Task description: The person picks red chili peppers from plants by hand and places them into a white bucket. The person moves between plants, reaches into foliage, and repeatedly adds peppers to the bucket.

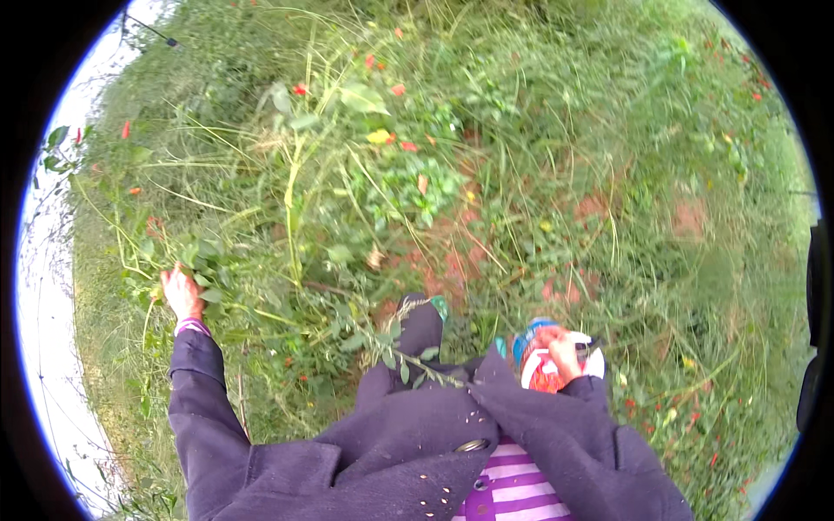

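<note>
My left hand (pixel 182 293) reaches out to the left among the leaves of a green plant (pixel 207 260). Its fingertips are partly lost in the foliage, so whether they grip a stem cannot be told. Close to my right side, my right hand (pixel 560 352) holds a red, white and blue printed container (pixel 539 371) by its upper part. What is inside the container is hidden. Red pods that look like chilli peppers hang about the plants, one red pepper (pixel 126 129) at the upper left and another pepper (pixel 422 184) ahead of me.
A leafy stem (pixel 417 361) crosses in front of my dark trousers (pixel 420 325). Tall grass and weeds (pixel 293 195) surround me, with reddish soil (pixel 456 260) showing between them. Low pepper plants (pixel 410 189) grow ahead. More red pods (pixel 694 420) dot the growth at the right.
</note>
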Tool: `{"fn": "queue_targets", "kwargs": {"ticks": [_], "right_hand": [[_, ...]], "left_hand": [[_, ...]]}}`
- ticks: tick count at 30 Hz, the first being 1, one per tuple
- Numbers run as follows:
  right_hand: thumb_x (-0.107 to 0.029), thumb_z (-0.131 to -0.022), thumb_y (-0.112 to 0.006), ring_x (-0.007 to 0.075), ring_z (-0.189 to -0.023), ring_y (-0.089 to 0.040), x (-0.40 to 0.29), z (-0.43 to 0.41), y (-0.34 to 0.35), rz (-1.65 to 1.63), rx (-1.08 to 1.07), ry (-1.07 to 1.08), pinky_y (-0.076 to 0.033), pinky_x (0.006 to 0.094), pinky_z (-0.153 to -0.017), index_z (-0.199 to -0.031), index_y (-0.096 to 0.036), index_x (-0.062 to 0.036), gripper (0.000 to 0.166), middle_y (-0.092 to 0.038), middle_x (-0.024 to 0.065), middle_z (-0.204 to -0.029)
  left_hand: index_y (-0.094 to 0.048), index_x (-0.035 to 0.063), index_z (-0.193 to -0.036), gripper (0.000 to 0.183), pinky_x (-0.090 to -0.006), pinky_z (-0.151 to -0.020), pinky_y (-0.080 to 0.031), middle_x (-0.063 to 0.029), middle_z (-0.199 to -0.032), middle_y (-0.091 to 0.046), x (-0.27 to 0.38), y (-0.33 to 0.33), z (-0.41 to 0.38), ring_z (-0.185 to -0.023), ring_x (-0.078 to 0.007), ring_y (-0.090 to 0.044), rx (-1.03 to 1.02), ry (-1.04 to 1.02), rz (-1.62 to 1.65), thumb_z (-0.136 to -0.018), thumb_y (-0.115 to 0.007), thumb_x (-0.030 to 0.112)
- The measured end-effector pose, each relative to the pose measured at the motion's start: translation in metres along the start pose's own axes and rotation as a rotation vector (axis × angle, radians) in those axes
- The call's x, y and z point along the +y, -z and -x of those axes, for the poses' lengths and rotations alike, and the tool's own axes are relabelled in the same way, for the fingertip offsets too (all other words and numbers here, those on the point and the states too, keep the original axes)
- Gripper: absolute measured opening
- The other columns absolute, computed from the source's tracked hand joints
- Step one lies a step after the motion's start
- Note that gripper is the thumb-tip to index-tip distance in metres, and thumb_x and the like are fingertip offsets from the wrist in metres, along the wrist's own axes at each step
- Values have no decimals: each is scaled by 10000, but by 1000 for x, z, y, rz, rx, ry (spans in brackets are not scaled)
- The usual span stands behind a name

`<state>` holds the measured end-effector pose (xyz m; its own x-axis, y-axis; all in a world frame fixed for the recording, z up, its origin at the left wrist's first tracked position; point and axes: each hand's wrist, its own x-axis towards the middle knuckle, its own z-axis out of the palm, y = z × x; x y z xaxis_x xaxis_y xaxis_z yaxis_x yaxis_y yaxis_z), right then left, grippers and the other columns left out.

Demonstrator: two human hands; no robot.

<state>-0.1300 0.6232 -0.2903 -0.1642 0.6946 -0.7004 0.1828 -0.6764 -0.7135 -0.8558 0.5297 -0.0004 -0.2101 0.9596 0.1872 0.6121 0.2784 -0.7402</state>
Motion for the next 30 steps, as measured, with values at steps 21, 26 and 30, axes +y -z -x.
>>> {"fn": "queue_targets", "kwargs": {"ticks": [21,26,30], "right_hand": [[-199,-876,-615,144,-837,-607,-304,-80,-316,222,-955,646,-496,305,-747,-1309,-510,-175,447,-646,50,-952],[-148,-850,-640,108,-831,-591,-388,-147,-379,147,-832,705,-492,260,-723,-1297,-512,-98,467,-643,28,-944],[-243,-904,-582,79,-714,-592,-459,-186,-460,164,-807,501,-487,240,-566,-1141,-602,4,342,-642,28,-866]], "left_hand": [[-663,149,-666,96,-385,-614,-410,-55,-688,-639,-14,-85,-85,-724,-226,-645,-754,-657,-183,-658,-681,243],[-675,140,-677,244,-380,-589,-469,-83,-718,-668,-20,-109,-100,-726,-253,-669,-863,-559,-13,-714,-628,376],[-656,132,-648,256,-374,-608,-496,-80,-694,-662,-25,-121,-101,-707,-255,-668,-930,-496,186,-681,-665,386]]}}
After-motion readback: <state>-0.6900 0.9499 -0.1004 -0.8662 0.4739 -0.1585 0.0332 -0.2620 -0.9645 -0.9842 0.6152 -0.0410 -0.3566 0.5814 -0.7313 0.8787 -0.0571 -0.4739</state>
